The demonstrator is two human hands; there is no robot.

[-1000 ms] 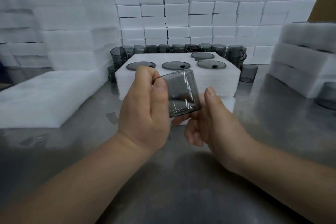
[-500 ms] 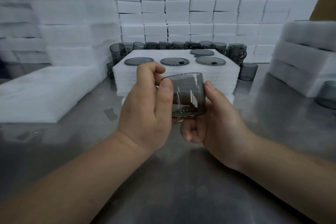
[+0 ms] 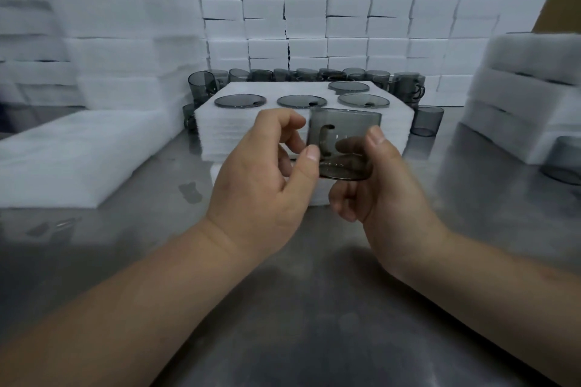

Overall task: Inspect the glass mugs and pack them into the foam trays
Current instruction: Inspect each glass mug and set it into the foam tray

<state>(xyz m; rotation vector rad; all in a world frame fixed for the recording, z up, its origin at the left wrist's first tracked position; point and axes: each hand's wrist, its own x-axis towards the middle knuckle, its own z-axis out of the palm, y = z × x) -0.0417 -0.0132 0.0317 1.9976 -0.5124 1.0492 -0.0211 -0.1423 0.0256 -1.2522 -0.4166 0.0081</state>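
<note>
A smoky grey glass mug (image 3: pixel 349 129) is held upright above the steel table, its handle facing me. My right hand (image 3: pixel 386 185) grips its lower right side, thumb on the wall and fingers behind the glass. My left hand (image 3: pixel 267 173) pinches the mug's left edge with thumb and curled fingers. Just behind stands a white foam tray (image 3: pixel 393 122) on a stack of trays, with several mugs sunk into its round holes, such as one at the left (image 3: pixel 240 101).
A row of loose grey mugs (image 3: pixel 314 75) lines the back of the tray stack, with more mugs at the right (image 3: pixel 427 120). Walls of white foam blocks (image 3: pixel 345 9) rise behind. Foam sheets (image 3: pixel 63 160) lie at the left, foam stacks (image 3: pixel 528 97) at the right. A steel table (image 3: pixel 298 308) lies below.
The mug has turned in my hands from tilted to upright, its handle now facing me. It shifted slightly right, and my left hand's grip slid to the mug's left edge.
</note>
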